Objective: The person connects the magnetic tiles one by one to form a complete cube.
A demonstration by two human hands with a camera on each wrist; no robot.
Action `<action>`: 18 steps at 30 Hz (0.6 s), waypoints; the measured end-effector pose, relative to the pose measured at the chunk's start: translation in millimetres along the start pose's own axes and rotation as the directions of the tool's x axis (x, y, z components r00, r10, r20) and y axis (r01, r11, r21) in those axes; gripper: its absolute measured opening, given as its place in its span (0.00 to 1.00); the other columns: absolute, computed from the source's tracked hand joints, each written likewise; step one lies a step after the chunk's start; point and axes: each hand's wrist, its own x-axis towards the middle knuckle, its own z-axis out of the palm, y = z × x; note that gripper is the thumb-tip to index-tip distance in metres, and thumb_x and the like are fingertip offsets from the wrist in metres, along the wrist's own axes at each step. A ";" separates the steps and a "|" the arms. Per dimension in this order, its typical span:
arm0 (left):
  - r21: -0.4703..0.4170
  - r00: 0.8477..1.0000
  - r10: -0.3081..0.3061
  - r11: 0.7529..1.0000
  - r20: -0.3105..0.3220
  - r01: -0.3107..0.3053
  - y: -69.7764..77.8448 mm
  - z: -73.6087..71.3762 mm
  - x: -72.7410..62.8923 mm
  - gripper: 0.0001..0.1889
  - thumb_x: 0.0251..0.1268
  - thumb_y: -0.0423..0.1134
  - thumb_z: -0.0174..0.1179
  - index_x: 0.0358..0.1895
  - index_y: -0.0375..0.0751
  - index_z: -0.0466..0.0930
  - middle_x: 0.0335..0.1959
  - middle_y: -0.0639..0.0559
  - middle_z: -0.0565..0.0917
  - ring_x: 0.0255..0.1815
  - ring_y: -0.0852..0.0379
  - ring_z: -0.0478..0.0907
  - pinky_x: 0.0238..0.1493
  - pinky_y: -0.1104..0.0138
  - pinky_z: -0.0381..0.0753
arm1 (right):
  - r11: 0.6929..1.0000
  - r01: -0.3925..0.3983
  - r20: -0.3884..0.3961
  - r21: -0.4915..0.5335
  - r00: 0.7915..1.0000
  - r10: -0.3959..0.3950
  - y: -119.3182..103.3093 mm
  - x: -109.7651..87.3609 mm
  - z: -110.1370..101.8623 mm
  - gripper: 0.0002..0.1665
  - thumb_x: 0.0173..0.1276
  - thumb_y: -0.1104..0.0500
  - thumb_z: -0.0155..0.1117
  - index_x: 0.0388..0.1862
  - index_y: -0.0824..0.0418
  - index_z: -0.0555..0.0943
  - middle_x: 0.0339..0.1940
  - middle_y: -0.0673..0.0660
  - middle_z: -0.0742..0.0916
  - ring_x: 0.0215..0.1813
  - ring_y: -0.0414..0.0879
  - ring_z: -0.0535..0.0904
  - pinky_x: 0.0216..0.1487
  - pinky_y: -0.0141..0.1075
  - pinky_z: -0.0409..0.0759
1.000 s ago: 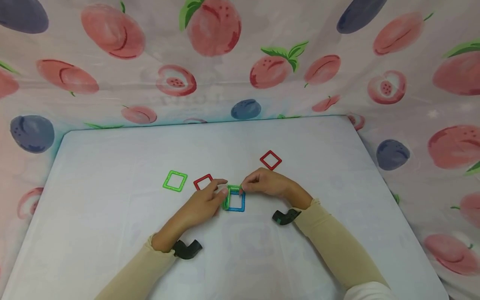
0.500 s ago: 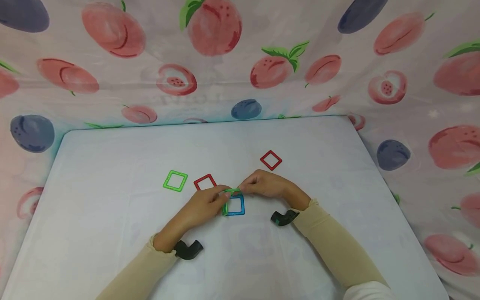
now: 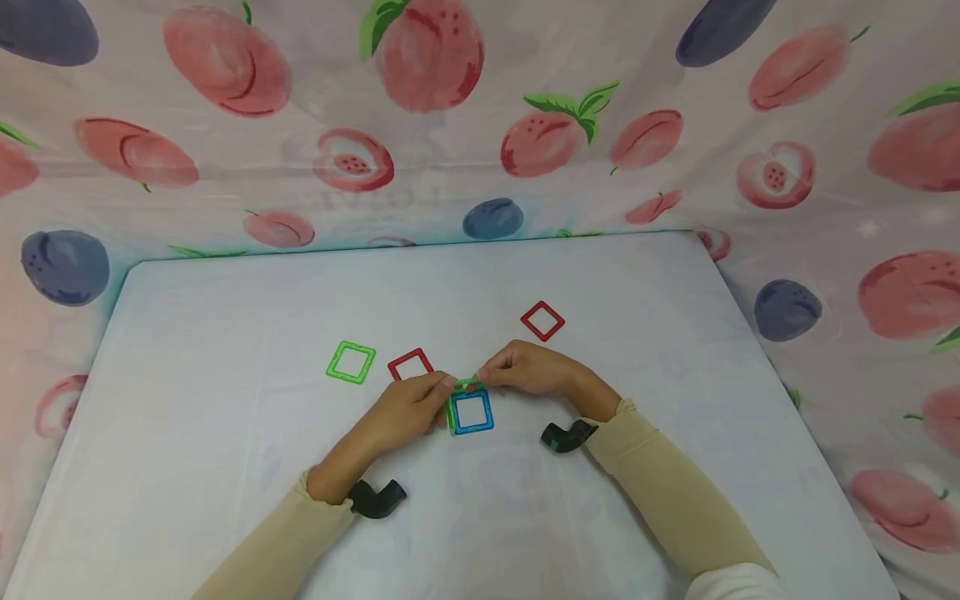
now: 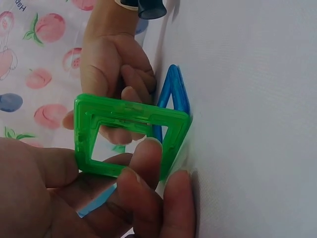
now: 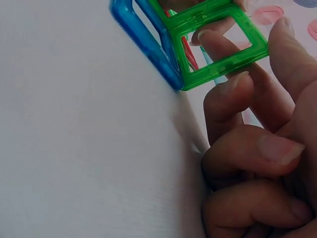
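Nearest, two beige sleeves [image 3: 277, 542] run out of the bottom of the head view, a black curved piece [image 3: 377, 500] at each cuff. The left hand [image 3: 408, 408] has thumb and fingers clamped on the left green panel [image 3: 452, 417], its contact partly covered in the head view; the right hand [image 3: 525, 365] pinches the rear green panel [image 3: 468, 383] between thumb and forefinger, other fingers curled. Both panels stand along adjoining sides of the blue square frame [image 3: 473, 429], between the hands; whether it lies fully flat, I cannot tell. Beyond the left hand, a red frame [image 3: 405, 357] has its lower part hidden. The loose green frame [image 3: 358, 347] and the farther red frame [image 3: 555, 331] show whole on the white table [image 3: 225, 458]. Fruit-printed cloth [image 3: 450, 150] behind is cut off above.
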 end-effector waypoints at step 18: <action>0.012 1.000 -0.020 1.000 0.001 0.020 1.7 -1.4 0.1 0.15 0.82 0.51 0.48 0.50 0.50 0.82 0.22 0.51 0.78 0.23 0.57 0.72 0.31 0.65 0.68 | 0.963 -0.243 -0.540 0.118 0.798 0.267 11.5 -28.0 -77.9 0.23 0.71 0.41 0.68 0.53 0.56 0.82 0.43 0.56 0.82 0.45 0.50 0.74 0.43 0.37 0.76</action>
